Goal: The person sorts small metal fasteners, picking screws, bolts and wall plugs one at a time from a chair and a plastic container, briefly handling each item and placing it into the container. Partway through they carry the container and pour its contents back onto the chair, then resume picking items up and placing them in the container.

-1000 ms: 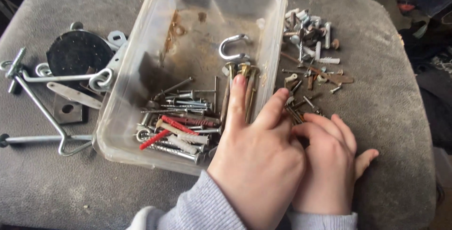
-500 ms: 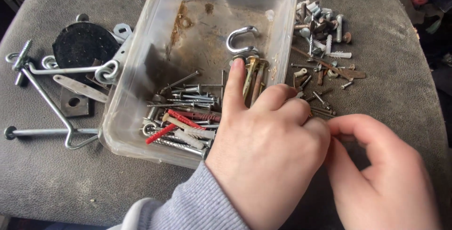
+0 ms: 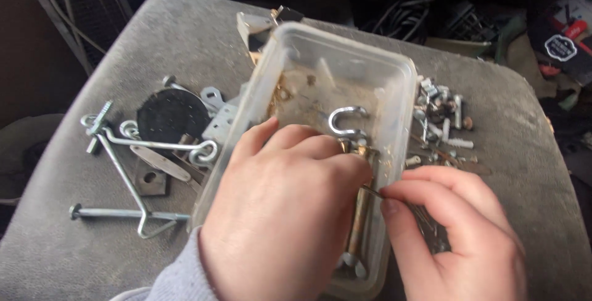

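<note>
A clear plastic tub (image 3: 394,73) stands on a grey padded surface (image 3: 148,42). It holds a steel U-shaped hook (image 3: 346,122), brass-coloured anchor bolts (image 3: 361,215) and other fasteners, mostly hidden by my left hand (image 3: 283,215), which lies over the tub with fingers curled. My right hand (image 3: 456,233) sits at the tub's right rim, thumb and forefinger pinched on a thin dark nail (image 3: 372,192) that points toward my left fingertips. What my left hand grips cannot be seen.
Small white and silver screws and plugs (image 3: 441,122) lie scattered right of the tub. To its left sit a black round disc (image 3: 171,113), long hooked rods (image 3: 123,171), a long bolt (image 3: 123,213) and flat metal brackets (image 3: 216,122). Cables and clutter lie beyond the far edge.
My left hand has slid further over the tub and covers the red plugs and screws. My right hand has risen from the loose pile and now pinches a thin nail at the rim.
</note>
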